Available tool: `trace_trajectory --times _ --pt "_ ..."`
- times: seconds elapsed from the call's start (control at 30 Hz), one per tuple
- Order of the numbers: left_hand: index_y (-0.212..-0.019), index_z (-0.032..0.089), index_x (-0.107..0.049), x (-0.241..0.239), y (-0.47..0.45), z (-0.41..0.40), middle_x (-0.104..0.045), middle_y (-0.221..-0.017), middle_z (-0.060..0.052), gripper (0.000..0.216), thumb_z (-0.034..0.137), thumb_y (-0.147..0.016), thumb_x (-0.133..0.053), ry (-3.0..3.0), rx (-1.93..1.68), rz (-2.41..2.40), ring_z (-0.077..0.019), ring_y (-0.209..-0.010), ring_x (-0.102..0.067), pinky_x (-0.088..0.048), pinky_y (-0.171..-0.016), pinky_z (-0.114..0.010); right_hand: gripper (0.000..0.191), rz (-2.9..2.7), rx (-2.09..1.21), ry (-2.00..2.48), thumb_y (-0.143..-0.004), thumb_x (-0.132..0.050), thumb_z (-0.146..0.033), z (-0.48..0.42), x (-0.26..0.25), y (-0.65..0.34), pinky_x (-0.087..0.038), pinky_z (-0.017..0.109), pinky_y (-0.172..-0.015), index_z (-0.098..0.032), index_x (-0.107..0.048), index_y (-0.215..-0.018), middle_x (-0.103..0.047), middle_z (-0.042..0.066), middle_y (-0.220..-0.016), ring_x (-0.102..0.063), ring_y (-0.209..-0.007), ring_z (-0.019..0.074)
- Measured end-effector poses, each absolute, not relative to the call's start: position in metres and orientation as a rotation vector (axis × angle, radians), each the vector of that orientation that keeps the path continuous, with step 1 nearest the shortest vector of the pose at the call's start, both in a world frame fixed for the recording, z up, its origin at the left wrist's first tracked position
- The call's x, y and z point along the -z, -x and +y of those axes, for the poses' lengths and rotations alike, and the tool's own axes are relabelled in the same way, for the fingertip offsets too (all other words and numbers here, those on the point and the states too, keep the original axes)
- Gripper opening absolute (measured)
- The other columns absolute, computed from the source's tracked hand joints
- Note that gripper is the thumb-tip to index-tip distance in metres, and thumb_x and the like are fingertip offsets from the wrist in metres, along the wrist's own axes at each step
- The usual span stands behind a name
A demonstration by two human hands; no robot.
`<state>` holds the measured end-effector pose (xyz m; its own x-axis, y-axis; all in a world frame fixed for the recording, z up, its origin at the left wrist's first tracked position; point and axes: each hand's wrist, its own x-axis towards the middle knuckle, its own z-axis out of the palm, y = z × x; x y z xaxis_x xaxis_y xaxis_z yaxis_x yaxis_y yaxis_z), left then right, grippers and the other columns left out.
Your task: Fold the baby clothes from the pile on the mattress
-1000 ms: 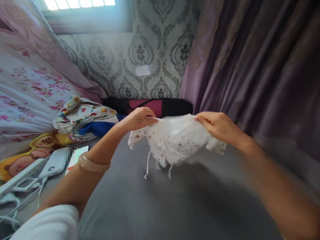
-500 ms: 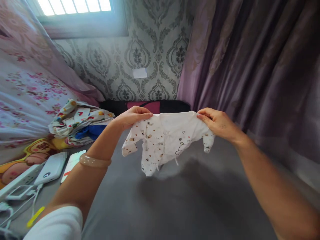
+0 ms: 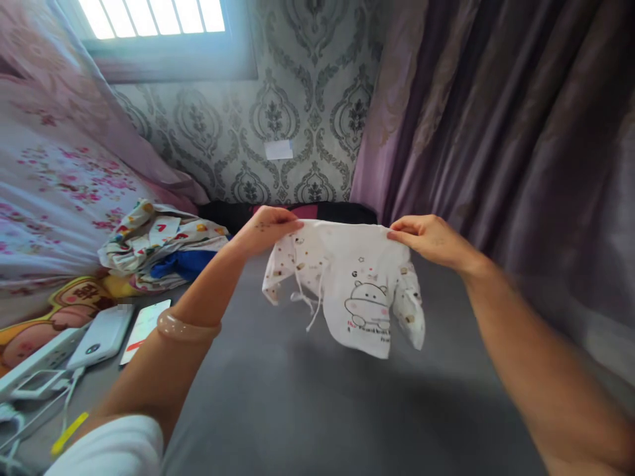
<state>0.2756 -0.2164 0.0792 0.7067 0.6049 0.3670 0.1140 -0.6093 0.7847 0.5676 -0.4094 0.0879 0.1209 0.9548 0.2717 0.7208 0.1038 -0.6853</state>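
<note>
Well, a small white shirt hangs at the centre of the frame above a grey sheet, its cartoon animal showing. The left hand and the right hand each have fingers clamped on its top edge; blue cloth lies centre-left.

view: head | facing: forward, down | near: hands | far: wall

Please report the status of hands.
Left hand, right hand: each pinching top edge of white cartoon-print cloth shirt. Shirt hanging. Grey fabric surface beneath.
</note>
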Motion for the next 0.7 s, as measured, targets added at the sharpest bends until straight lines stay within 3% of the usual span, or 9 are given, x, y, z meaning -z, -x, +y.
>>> trace_trajectory --times 0.13,0.27,0.37,0.7 --pt "-0.081 0.013 -0.076 -0.081 -0.28 -0.218 -0.071 -0.073 -0.005 0.036 0.048 -0.068 -0.077 -2.109 -0.668 0.461 -0.0146 -0.066 -0.063 -0.05 -0.059 -0.023 0.048 -1.769 -0.649 1.628 -0.069 -0.071 -0.064 -0.404 -0.087 -0.567 -0.051 0.031 -0.068 -0.02 -0.074 -0.088 -0.072 0.004 -0.083 -0.065 -0.076 0.0193" --pt "-0.083 0.014 -0.076 -0.077 -0.28 -0.211 -0.071 -0.072 -0.005 0.037 0.048 -0.068 -0.077 -2.024 -0.815 0.543 -0.0129 -0.063 -0.061 -0.049 -0.058 -0.022 0.051 -1.647 -0.449 1.643 -0.07 -0.067 -0.068 -0.397 -0.085 -0.566 -0.049 0.029 -0.066 -0.02 -0.074 -0.086 -0.071 0.004 -0.079 -0.064 -0.075 0.0183" --pt "-0.089 0.014 -0.076 -0.07 -0.282 -0.202 -0.072 -0.077 -0.007 0.039 0.048 -0.07 -0.076 -1.964 -0.691 0.488 -0.014 -0.066 -0.063 -0.051 -0.06 -0.025 0.051 -1.702 -0.549 1.641 -0.069 -0.069 -0.067 -0.392 -0.083 -0.566 -0.05 0.029 -0.067 -0.02 -0.074 -0.088 -0.072 0.004 -0.082 -0.065 -0.075 0.018" --pt "-0.079 0.015 -0.074 -0.06 -0.303 -0.195 -0.072 -0.075 -0.005 0.03 0.043 -0.068 -0.077 -2.008 -0.752 0.521 -0.0146 -0.068 -0.063 -0.051 -0.063 -0.026 0.044 -1.615 -0.431 1.613 -0.072 -0.069 -0.061 -0.381 -0.073 -0.575 -0.049 0.03 -0.066 -0.019 -0.073 -0.084 -0.072 0.004 -0.08 -0.064 -0.074 0.0177"
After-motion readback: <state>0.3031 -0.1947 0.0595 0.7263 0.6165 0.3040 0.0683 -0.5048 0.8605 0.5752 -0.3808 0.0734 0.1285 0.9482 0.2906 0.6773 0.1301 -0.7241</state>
